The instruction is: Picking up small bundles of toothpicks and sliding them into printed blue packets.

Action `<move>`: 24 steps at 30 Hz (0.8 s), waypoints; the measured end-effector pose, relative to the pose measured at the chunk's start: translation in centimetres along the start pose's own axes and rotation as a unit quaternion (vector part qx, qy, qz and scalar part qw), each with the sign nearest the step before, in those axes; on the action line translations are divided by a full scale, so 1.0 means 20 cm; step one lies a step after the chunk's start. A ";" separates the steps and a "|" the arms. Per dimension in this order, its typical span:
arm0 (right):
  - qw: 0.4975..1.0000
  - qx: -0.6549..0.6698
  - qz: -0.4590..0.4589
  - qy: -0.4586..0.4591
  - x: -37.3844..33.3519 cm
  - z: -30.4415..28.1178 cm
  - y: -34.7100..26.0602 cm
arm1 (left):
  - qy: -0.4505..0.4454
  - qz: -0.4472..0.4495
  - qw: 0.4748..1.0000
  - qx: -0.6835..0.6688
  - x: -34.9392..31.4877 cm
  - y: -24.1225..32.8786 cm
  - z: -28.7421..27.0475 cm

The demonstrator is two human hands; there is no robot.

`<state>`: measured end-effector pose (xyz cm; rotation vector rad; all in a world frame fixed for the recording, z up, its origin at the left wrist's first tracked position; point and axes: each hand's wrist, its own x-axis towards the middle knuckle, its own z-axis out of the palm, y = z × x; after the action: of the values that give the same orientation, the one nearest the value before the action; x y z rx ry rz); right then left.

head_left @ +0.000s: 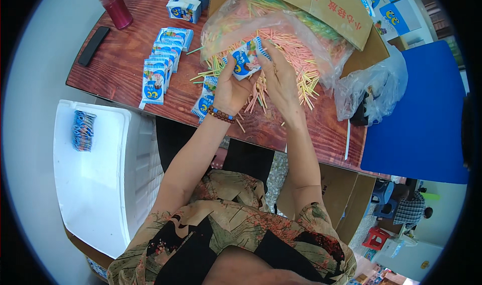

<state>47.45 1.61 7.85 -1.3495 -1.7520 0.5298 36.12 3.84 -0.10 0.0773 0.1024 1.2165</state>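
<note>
While left hand [233,92] holds packet [246,60], right hand [282,79] touching it, contents unclear

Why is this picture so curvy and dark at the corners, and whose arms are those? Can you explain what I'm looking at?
There is no robot here, just a person. The person wears a camera on their head that looks down. Its very wide lens bends straight edges, so the picture seems curvy.

The arms are the person's own. The left hand and the right hand are bare, and together they hold a small blue and white packet.

In front is a reddish wooden table. On it are many thin, colourful sticks by a clear plastic bag and a cardboard box, a row of more packets, a dark red bottle and a long black thing.
</note>
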 end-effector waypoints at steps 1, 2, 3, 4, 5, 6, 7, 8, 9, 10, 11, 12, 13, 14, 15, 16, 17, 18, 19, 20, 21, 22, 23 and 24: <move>1.000 -0.001 -0.003 -0.003 0.00 0.01 0.01 | -0.010 0.004 1.000 -0.009 -0.01 0.03 0.00; 0.998 0.059 -0.011 0.035 0.00 0.01 0.01 | -0.020 0.009 1.000 -0.017 -0.02 0.05 0.01; 0.990 0.118 -0.018 0.073 0.00 0.03 0.01 | -0.020 0.013 1.000 -0.018 -0.02 0.06 0.01; 0.989 0.120 -0.010 0.091 0.01 0.04 -0.09 | -0.027 0.022 0.999 -0.020 -0.02 0.07 0.03; 0.989 0.120 -0.010 0.088 0.01 0.06 -0.10 | -0.033 0.031 0.999 -0.022 -0.02 0.08 0.03; 0.998 0.038 -0.016 0.043 0.01 0.08 -0.11 | -0.057 0.019 0.997 -0.041 -0.01 0.10 0.00; 0.999 -0.045 -0.026 -0.003 0.03 0.10 -0.10 | -0.058 0.025 0.997 -0.042 -0.01 0.12 0.02; 0.997 0.036 0.014 0.069 0.01 0.14 -0.10 | -0.035 0.032 0.998 -0.041 -0.03 0.13 0.04; 0.997 0.038 0.010 0.064 0.04 0.13 -0.10 | -0.012 0.040 0.998 -0.039 -0.04 0.15 0.05; 0.999 0.005 0.026 0.027 0.06 0.12 -0.11 | -0.027 0.029 0.998 -0.048 -0.06 0.17 0.04; 0.999 -0.027 0.041 -0.010 0.07 0.12 -0.12 | -0.022 0.033 0.998 -0.048 -0.06 0.19 0.03; 0.997 0.077 0.017 0.017 0.07 0.17 -0.13 | -0.028 0.043 0.998 -0.037 -0.07 0.21 0.02; 0.996 0.085 0.019 0.010 0.07 0.20 -0.16 | -0.033 0.056 0.998 -0.024 -0.08 0.25 0.01; 0.993 0.120 -0.010 0.011 0.08 0.21 -0.20 | -0.050 0.071 0.996 -0.014 -0.13 0.28 0.01; 0.987 0.156 -0.039 0.013 0.09 0.22 -0.24 | -0.041 0.080 0.996 -0.009 -0.17 0.32 0.03; 0.988 0.151 -0.025 -0.018 0.12 0.21 -0.26 | -0.040 0.118 0.992 0.024 -0.20 0.34 0.06; 0.987 0.158 -0.023 -0.021 0.13 0.26 -0.24 | -0.039 0.155 0.985 0.058 -0.23 0.36 0.07; 0.977 0.198 0.030 -0.067 0.13 0.33 -0.21 | -0.006 0.205 0.975 0.087 -0.27 0.39 0.03; 0.962 0.236 0.080 -0.113 0.14 0.38 -0.19 | 0.035 0.254 0.958 0.128 -0.33 0.44 -0.02; 0.953 0.253 0.080 -0.148 0.14 0.44 -0.22 | 0.076 0.301 0.936 0.168 -0.40 0.48 -0.07; 0.951 0.250 0.062 -0.170 0.15 0.53 -0.21 | 0.162 0.365 0.888 0.229 -0.46 0.52 -0.11; 0.948 0.249 0.047 -0.193 0.15 0.61 -0.20 | 0.247 0.421 0.825 0.285 -0.53 0.56 -0.14; 0.945 0.232 0.068 -0.221 0.17 0.67 -0.25 | 0.255 0.487 0.751 0.364 -0.57 0.60 -0.18; 0.944 0.236 0.071 -0.221 0.17 0.78 -0.23 | 0.259 0.545 0.667 0.437 -0.61 0.62 -0.20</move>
<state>31.93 5.73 3.78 -1.0648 -1.7167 1.3270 19.84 -3.23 -2.25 0.7251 1.3193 2.2711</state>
